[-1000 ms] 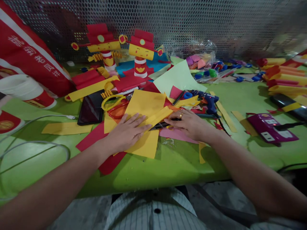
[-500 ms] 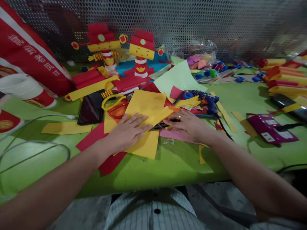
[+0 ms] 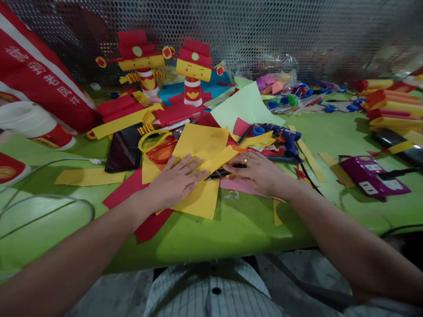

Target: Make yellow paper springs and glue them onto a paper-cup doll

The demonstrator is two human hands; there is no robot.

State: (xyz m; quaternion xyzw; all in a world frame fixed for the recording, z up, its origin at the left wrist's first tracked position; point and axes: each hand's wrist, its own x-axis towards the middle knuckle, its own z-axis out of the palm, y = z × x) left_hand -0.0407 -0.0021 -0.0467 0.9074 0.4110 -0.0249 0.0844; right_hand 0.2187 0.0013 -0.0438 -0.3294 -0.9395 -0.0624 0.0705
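Observation:
My left hand (image 3: 176, 180) lies flat with spread fingers on a yellow paper sheet (image 3: 206, 136). My right hand (image 3: 251, 171), with a ring on one finger, rests curled on the paper pile, its fingers at a dark pen-like tool (image 3: 216, 174); what they grip is partly hidden. Between the hands runs a folded yellow strip (image 3: 220, 159). Scissors with orange handles (image 3: 161, 151) and a yellow-handled pair (image 3: 153, 140) lie beyond my left hand. Red paper (image 3: 127, 189) sticks out under my left wrist, and pink paper (image 3: 243, 186) lies by my right hand.
Two paper figures (image 3: 193, 72) (image 3: 142, 64) stand at the back. A phone (image 3: 123, 149), paper cups (image 3: 49, 127) and a white cable (image 3: 76, 159) are left. A blue glue gun (image 3: 288, 140), purple power strip (image 3: 373, 176) and rolled papers (image 3: 390, 108) are right.
The view has shifted very slightly, so the objects at the left appear a little further left. Both hands keep nearly the same place and pose.

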